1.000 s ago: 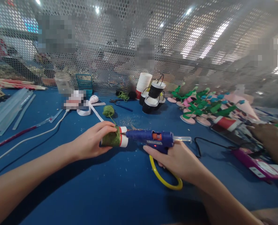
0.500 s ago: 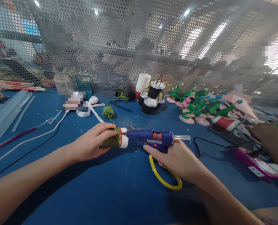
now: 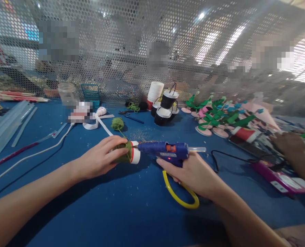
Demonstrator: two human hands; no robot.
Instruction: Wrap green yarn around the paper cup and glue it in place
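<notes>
My left hand (image 3: 101, 156) is wrapped round a paper cup (image 3: 135, 157) lying on its side, its wall covered in green yarn with a red and white band bare at one end. A strand runs from it to a green yarn ball (image 3: 117, 123) just behind. In my right hand (image 3: 193, 171) is a blue glue gun (image 3: 157, 148), its red light lit and a clear glue stick poking from the back. The nozzle points left and meets or nearly meets the cup by the yarn's edge. A yellow loop (image 3: 179, 197) hangs below the right hand.
Black pails with white rims (image 3: 164, 115) and stacked white cups (image 3: 155, 91) stand behind. Green paper plants on pink discs (image 3: 214, 120) fill the right, near a purple power strip (image 3: 270, 176) and another person's hand (image 3: 287, 145). Glue sticks (image 3: 9, 123) and white ribbon (image 3: 104, 124) lie left.
The whole view has shifted slightly. Both hands keep their hold, and the glue gun's nozzle stays at the cup beside the yarn edge.
</notes>
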